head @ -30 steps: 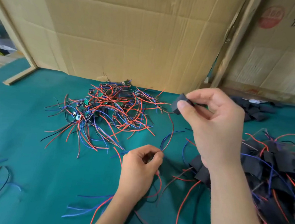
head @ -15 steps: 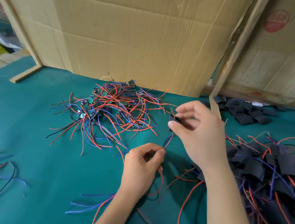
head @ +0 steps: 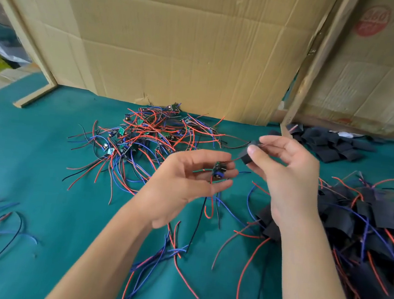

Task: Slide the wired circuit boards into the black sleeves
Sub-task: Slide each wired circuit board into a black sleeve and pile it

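Both hands have lifted off the bench since the earlier frames: the left hand (head: 189,173), which was low and curled over wires on the green cloth, now sits raised and turned palm-up with a small circuit board (head: 219,170) pinched at its fingertips, red, blue and black wires trailing down from it. Just to the right of the board and slightly farther away, the right hand (head: 284,169) pinches a black sleeve (head: 248,155) between thumb and fingers. A thin lead seems to run from the board toward the sleeve's near opening, though I cannot tell whether it is inside yet. The board's long axis looks tilted, not quite lined up with the sleeve's mouth, so I judge it must be levelled before sliding rightward. The sleeve looks soft, matt and flattened; the board is rigid and knobbly with parts. Toward the bench's far edge lies a tangled pile of wired boards (head: 148,139); empty sleeves (head: 331,146) sit at the far right, finished ones (head: 367,218) along the right edge.
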